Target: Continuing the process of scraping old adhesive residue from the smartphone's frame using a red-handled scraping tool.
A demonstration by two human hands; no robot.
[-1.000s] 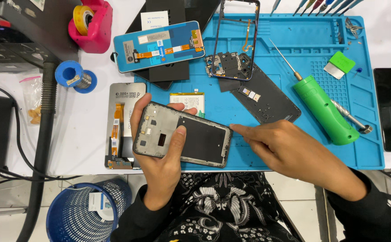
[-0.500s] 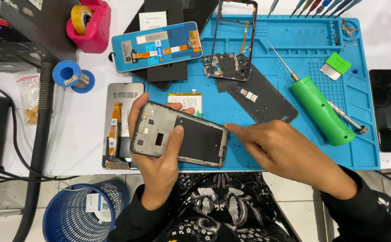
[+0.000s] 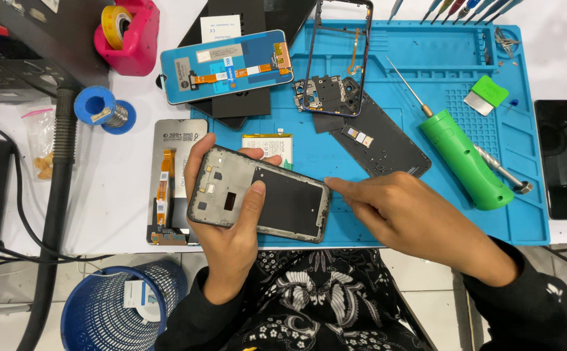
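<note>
A dark grey, rectangular phone mid-frame with a black inner panel (image 3: pixel 259 195) is held above the near edge of the blue silicone work mat (image 3: pixel 426 49), gripped by the left hand (image 3: pixel 228 224), whose thumb is laid across the frame's face while the fingers are wrapped round its far long edge. The frame's long axis is seen to run from upper left to lower right, tilted slightly down toward the right, so that its right-hand short end is presented to the right hand (image 3: pixel 403 211). That hand lies just to the right of the frame, loosely curled, with the index finger stretched out and its tip brought to the frame's upper right corner; whether the fingertip actually touches the corner or something small is pinched there cannot be told from this view. The left hand is therefore the one carrying the frame, and the right hand is the one nearest its free end. Behind the frame, a small white-and-yellow flat battery (image 3: pixel 267 144) is laid on the mat, and a grey display panel with an orange flex cable (image 3: pixel 166 175) rests on the white table to the left. A green cylindrical electric screwdriver (image 3: pixel 468 159) lies well apart to the right, and a black back cover (image 3: pixel 378 140) between it and the frame.
</note>
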